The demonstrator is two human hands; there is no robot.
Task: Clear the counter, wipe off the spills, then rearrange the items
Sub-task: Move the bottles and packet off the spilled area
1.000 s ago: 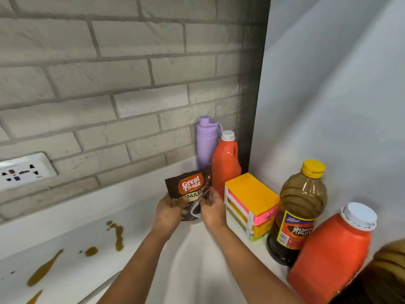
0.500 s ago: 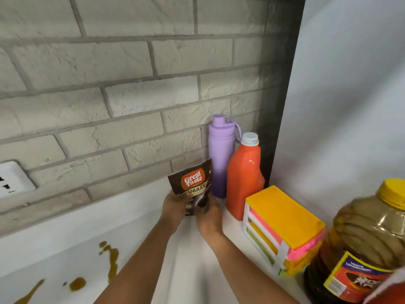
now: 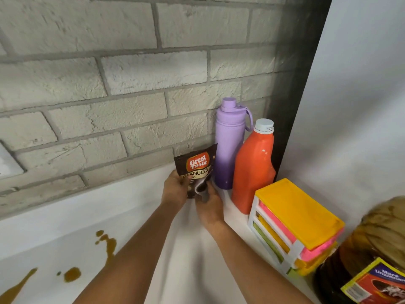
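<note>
Two hands, our left hand (image 3: 175,189) and right hand (image 3: 209,206), grasp the coffee pouch (image 3: 196,168) upright at the table's (image 3: 131,207) far edge, just left of the purple bottle (image 3: 229,145); we should seat it flat and clear of the brown spills (image 3: 107,244).
</note>
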